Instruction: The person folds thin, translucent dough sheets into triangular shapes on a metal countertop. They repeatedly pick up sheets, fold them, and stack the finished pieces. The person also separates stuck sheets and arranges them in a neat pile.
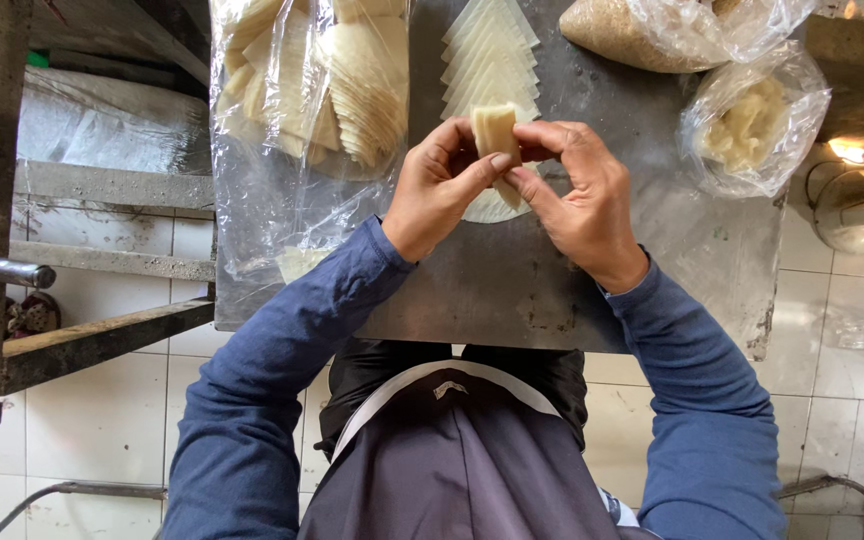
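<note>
While the fanned wrapper stack [492, 60] at twelve o'clock is waiting on the tabletop [512, 290], I am watching both hands' fingers [472, 170] pinching one folded wrapper [495, 130] closed.

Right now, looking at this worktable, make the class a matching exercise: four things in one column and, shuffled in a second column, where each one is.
Things:
1. folded wrapper
2. fanned row of wrappers
3. bag of grain
4. bag of pale filling

Places:
A. near the table's right edge, below the grain
B. pinched between both hands, left and right
C. top of the table, right of the fanned row
D. bare on the metal table, just beyond the hands

Pairs: 1-B, 2-D, 3-C, 4-A
</note>
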